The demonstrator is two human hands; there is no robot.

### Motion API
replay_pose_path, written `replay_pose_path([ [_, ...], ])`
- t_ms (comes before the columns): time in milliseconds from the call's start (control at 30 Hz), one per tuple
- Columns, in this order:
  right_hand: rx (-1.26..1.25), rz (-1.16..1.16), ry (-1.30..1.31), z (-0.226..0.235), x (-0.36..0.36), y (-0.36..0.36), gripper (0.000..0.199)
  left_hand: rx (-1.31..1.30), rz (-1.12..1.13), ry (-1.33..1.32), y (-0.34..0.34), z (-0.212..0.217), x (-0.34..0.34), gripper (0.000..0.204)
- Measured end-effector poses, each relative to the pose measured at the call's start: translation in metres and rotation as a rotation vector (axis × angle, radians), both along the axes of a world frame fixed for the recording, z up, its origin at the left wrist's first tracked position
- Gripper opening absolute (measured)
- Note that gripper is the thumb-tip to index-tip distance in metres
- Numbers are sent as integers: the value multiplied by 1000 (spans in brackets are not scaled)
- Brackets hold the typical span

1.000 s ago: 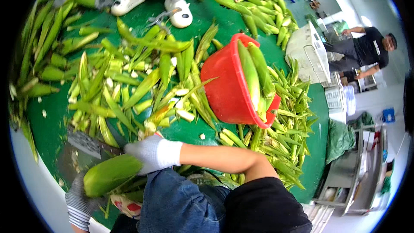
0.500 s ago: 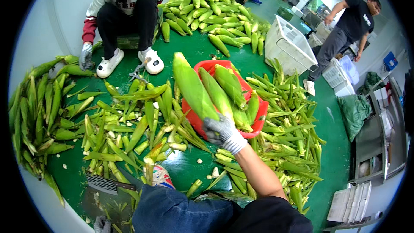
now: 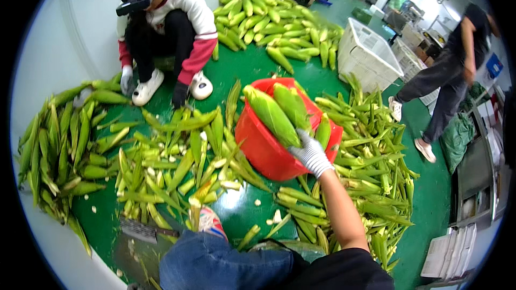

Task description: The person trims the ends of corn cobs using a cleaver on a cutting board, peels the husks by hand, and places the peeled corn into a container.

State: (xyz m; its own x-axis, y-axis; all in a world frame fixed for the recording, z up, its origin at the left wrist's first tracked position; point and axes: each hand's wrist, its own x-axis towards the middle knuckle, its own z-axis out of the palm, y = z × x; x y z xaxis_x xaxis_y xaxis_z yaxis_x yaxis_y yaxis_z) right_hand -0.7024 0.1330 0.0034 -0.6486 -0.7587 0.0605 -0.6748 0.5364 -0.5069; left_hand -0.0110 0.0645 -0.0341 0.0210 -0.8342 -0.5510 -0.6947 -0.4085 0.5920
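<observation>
My right hand (image 3: 313, 154), in a grey-and-white striped glove, reaches over the near rim of a red plastic basin (image 3: 263, 156). Its fingers are closed around the butt end of a green ear of corn in its husk (image 3: 271, 114), which slants up to the left. Beside that ear, a second husked ear (image 3: 292, 106) and a smaller one (image 3: 324, 130) show in the basin. Only a grey sliver at the lower left edge may be my left hand (image 3: 134, 287); its fingers are hidden.
Cut husks and stalk ends (image 3: 371, 182) cover the floor around the basin. A broad blade (image 3: 138, 230) lies near my knee. Opposite crouches a co-worker (image 3: 161, 37) beside a corn pile (image 3: 59, 145). Behind are more ears (image 3: 269, 21), a white crate (image 3: 368, 56) and a walking person (image 3: 457, 64).
My right hand has come down and right, lowering the ear it held raised over the basin. The co-worker has leaned forward, drawing one arm in from the far pile. The walking person has moved right.
</observation>
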Motion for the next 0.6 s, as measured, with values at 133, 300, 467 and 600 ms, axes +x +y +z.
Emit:
replay_pose_path([
  [133, -9, -12, -219, 37, 5, 12, 53, -10, 50, 55, 12, -5, -4, 14],
  [300, 22, -12, 314, 32, 40, 3, 35, -12, 147, 93, 29, -17, 10, 12],
  [467, -289, 476, 141, 9, 130, -53, 28, 39, 146, 139, 25, 13, -4, 14],
  [600, 111, 885, -12, -51, 230, -116, 34, -87, -81, -99, 1, -43, 15, 22],
])
